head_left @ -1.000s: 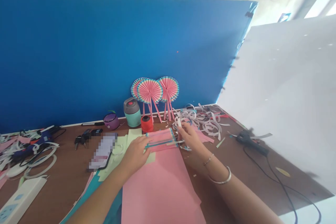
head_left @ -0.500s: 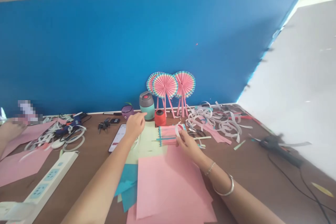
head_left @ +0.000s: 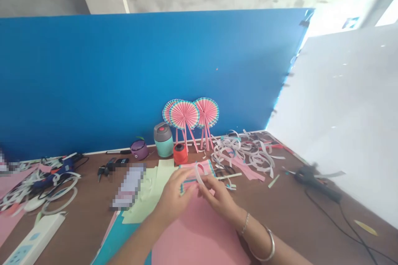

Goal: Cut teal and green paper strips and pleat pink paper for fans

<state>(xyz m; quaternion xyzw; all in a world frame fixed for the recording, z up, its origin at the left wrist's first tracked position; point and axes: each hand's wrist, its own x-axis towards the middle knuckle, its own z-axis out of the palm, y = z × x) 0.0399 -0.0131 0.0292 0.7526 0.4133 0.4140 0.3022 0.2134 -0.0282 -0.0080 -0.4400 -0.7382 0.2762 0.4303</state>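
Note:
In my right hand a thin white roll of tape stands on edge, pinched between thumb and fingers. My left hand is just to its left, thumb and fingers apart and pointing at the roll; I see nothing held in it. Behind both hands lies a pleated pink paper strip with blue and pale edges, partly covered by them. Under my hands is a stack of pink paper sheets. Pale green paper and blue paper stick out to its left.
Round pink paper fans lean on the blue partition, beside a teal jar and a red container. White paper strips heap at right, near a glue gun with its cord. A phone and power strip are left.
My left hand has come back from near the jar to beside the tape roll. My right hand keeps hold of the roll. The view has shifted, and the other person's hand has left it.

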